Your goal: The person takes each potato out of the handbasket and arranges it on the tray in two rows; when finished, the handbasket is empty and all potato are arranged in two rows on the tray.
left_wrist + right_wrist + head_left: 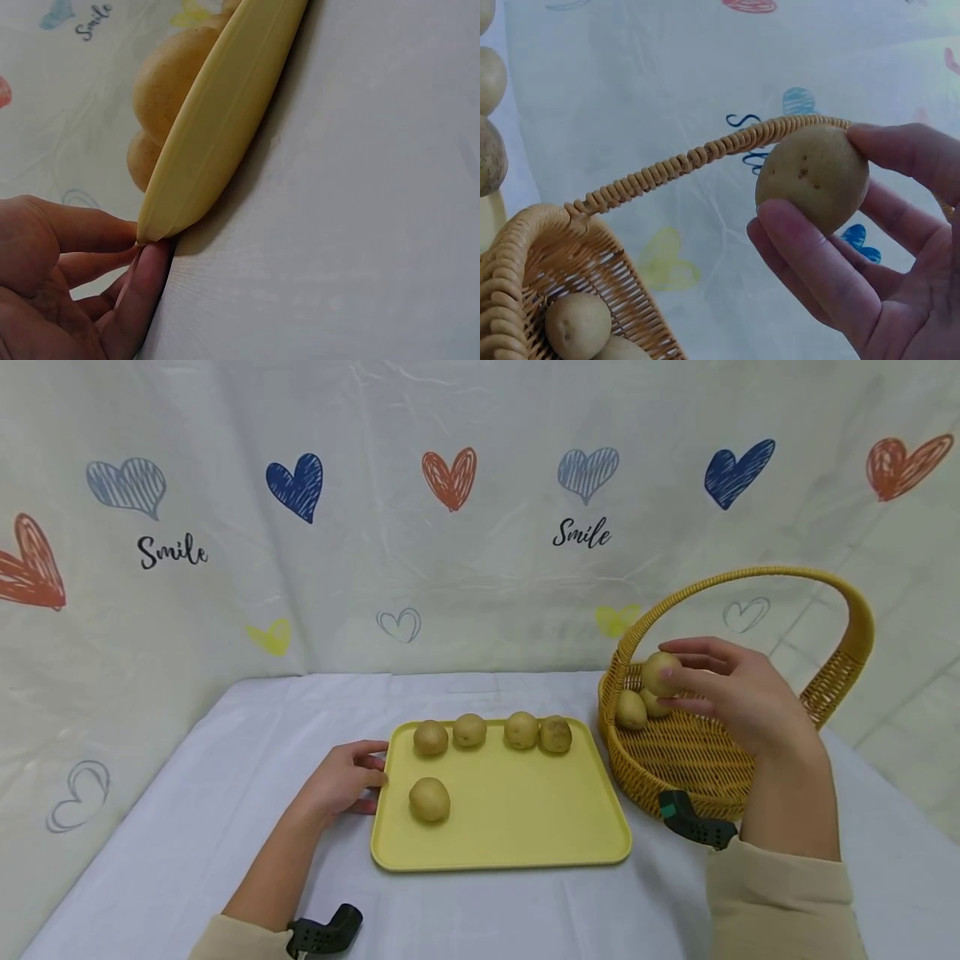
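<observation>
My right hand [738, 689] pinches a potato [661, 674] between thumb and fingers, above the left side of a wicker basket [697, 752]. In the right wrist view the small pits in this potato [810, 176] show clearly. Two more potatoes [631, 710] lie in the basket. My left hand [345, 783] holds the left rim of a yellow tray [517, 814], and in the left wrist view its fingertips meet at the tray's edge [187, 176]. Several potatoes [469, 730] line the tray's far side, and a single potato [430, 799] sits nearer its left side.
The basket's tall arched handle [757, 573] rises over it, to the right of the tray. A white cloth [495, 914] covers the table. Behind stands a pale curtain [495, 585] printed with hearts and words.
</observation>
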The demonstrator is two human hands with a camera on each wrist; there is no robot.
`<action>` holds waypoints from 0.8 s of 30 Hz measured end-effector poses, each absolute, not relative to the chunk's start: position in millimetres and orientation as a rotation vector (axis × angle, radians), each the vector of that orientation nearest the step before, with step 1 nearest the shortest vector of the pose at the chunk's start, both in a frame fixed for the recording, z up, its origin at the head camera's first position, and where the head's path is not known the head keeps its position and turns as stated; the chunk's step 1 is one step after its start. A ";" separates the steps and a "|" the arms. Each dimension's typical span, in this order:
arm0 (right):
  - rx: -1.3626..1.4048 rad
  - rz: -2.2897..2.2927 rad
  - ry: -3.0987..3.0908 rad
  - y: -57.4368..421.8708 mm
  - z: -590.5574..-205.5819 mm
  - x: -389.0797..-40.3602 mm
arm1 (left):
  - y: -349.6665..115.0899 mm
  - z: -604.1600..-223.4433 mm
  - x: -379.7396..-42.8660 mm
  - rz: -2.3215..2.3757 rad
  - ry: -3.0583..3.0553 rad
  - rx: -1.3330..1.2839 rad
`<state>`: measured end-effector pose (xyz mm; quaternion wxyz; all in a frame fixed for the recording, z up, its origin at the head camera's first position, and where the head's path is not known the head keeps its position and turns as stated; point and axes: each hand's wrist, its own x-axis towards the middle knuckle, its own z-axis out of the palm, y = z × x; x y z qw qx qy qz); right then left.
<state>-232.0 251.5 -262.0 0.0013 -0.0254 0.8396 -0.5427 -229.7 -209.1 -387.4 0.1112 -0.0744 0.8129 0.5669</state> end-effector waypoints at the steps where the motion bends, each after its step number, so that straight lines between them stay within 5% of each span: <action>1: -0.097 -1.709 2.630 250.9 -262.3 -230.8 | -209.3 -386.9 -230.0 1.665 2.387 -0.215; 24: -0.594 -1.775 2.576 210.1 -260.1 -204.2 | -210.4 -386.8 -227.7 1.651 2.395 -0.180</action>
